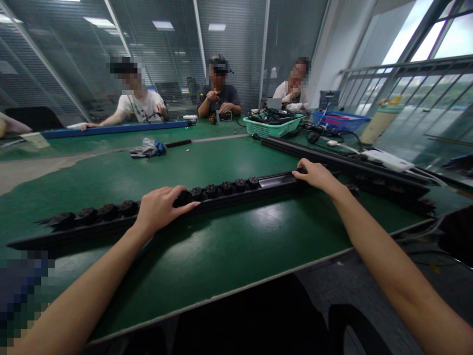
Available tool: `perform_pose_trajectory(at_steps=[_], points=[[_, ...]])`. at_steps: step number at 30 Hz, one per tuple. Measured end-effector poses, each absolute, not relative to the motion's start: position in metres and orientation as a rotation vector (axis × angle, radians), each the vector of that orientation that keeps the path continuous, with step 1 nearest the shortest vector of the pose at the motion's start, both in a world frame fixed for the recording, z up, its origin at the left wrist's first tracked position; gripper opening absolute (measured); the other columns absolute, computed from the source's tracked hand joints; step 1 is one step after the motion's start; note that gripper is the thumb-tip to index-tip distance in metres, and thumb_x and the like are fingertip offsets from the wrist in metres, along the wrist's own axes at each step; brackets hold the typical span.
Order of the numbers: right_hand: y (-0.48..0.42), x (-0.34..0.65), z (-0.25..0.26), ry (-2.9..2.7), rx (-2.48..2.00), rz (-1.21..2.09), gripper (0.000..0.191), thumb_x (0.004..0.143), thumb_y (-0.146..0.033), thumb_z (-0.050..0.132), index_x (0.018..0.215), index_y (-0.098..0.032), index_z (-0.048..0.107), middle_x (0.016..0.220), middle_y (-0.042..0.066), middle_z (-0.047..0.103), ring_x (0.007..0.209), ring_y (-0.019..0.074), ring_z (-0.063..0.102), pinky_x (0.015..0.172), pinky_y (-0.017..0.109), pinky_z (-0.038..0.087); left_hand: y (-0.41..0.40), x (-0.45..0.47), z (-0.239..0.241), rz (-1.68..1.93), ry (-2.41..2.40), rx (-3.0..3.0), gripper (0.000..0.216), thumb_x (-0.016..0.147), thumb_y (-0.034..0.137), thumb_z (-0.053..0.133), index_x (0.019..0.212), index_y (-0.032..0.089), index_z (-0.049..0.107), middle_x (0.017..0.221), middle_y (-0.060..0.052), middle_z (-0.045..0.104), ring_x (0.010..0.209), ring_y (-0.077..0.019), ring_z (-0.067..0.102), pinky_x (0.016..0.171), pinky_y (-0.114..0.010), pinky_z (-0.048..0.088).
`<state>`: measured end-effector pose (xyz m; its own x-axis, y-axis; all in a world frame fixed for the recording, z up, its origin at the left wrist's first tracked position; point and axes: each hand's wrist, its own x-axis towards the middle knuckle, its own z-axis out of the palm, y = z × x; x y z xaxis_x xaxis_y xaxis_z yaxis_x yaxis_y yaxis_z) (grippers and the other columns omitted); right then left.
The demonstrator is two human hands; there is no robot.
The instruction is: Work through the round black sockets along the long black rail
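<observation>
A long black channel strip lies slantwise across the green table, with a row of round black sockets seated along it. My left hand is closed round the middle of the strip, thumb on the near side and fingers over the sockets, partly hiding them. More dark sockets sit in the strip to the left of that hand. Near the strip's right end, my right hand pinches a small black piece, mostly hidden by the fingers. Between that piece and the socket row, a bare stretch of channel shows.
Another long black strip lies at the right. Beyond are a green basket of cables, a blue basket, a white power strip and grey-blue gloves. Several people sit across the table; a blue bar lies there.
</observation>
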<state>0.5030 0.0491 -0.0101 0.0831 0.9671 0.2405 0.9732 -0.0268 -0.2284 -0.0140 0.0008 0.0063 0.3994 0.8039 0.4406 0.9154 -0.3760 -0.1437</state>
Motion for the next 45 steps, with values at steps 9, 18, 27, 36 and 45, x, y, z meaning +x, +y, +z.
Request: perform_pose_trajectory(at_steps=[9, 18, 27, 36, 45], points=[[0.046, 0.505, -0.008, -1.869, -2.131, -0.037, 0.038, 0.096, -0.055, 0.060, 0.118, -0.024, 0.062, 0.104, 0.012, 0.075, 0.090, 0.0303, 0.069, 0.074, 0.036, 0.047, 0.000, -0.014, 0.006, -0.422, -1.486, -2.291, 0.079, 0.095, 0.087, 0.037, 0.117, 0.022, 0.075, 0.097, -0.012, 0.079, 0.086, -0.0290, 0.072, 0.068, -0.032, 0.042], [0.043, 0.505, 0.000, -1.792, -2.219, -0.066, 0.036, 0.093, -0.056, 0.065, 0.105, -0.022, 0.061, 0.108, 0.015, 0.074, 0.099, 0.0329, 0.069, 0.079, 0.039, 0.049, -0.001, -0.012, 0.009, -0.423, -1.487, -2.305, 0.079, 0.095, 0.087, 0.036, 0.118, 0.022, 0.075, 0.096, -0.011, 0.079, 0.085, -0.0278, 0.072, 0.068, -0.032, 0.043], [0.047, 0.512, -0.004, -1.802, -2.146, -0.041, 0.032, 0.090, -0.054, 0.066, 0.096, -0.025, 0.057, 0.099, 0.011, 0.074, 0.090, 0.0295, 0.068, 0.073, 0.036, 0.048, -0.001, -0.013, 0.008, -0.419, -1.493, -2.293, 0.075, 0.095, 0.085, 0.040, 0.117, 0.023, 0.074, 0.100, -0.011, 0.080, 0.087, -0.0282, 0.073, 0.068, -0.032, 0.043], [0.049, 0.509, -0.005, -1.782, -2.250, -0.094, 0.036, 0.094, -0.055, 0.062, 0.106, -0.022, 0.062, 0.112, 0.015, 0.075, 0.103, 0.0336, 0.069, 0.085, 0.042, 0.049, -0.001, -0.013, 0.008, -0.418, -1.492, -2.296, 0.077, 0.094, 0.086, 0.040, 0.118, 0.022, 0.074, 0.099, -0.012, 0.079, 0.088, -0.0288, 0.072, 0.070, -0.032, 0.044], [0.052, 0.513, -0.006, -1.746, -2.278, -0.092, 0.035, 0.094, -0.053, 0.062, 0.108, -0.021, 0.063, 0.114, 0.017, 0.075, 0.104, 0.0346, 0.069, 0.085, 0.042, 0.050, 0.000, -0.014, 0.008, -0.415, -1.490, -2.305, 0.079, 0.095, 0.087, 0.037, 0.118, 0.021, 0.075, 0.096, -0.013, 0.078, 0.086, -0.0301, 0.072, 0.069, -0.033, 0.044]])
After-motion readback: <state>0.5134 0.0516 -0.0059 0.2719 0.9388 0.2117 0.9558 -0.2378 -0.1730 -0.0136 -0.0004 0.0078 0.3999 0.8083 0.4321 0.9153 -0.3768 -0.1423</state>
